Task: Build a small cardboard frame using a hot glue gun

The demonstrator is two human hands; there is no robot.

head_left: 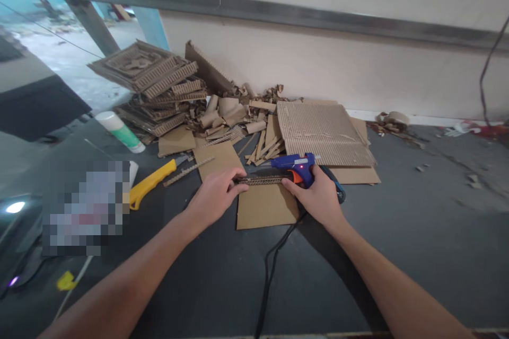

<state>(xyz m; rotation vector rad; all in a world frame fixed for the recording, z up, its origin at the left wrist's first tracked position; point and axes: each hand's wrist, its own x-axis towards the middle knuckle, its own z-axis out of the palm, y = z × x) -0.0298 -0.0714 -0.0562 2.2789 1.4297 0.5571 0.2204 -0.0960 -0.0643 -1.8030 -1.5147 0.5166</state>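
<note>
A narrow strip of corrugated cardboard (265,180), its fluted edge showing, spans between my hands over a flat cardboard piece (266,209). My left hand (218,193) pinches its left end between thumb and fingers. At the right end, the thumb of my right hand (320,196) presses on the strip; its other fingers are mostly hidden. Directly behind that hand is a blue glue gun (292,161) with an orange trigger and a small red light, nozzle pointing left. Whether the hidden fingers also touch the gun, I cannot tell.
Left of my hands lie a yellow utility knife (153,183) and a white-green tube (121,131). Stacked corrugated panels (159,85), cardboard scraps (234,111) and a ribbed sheet (324,132) sit along the wall. A black cord (268,270) runs toward the front edge.
</note>
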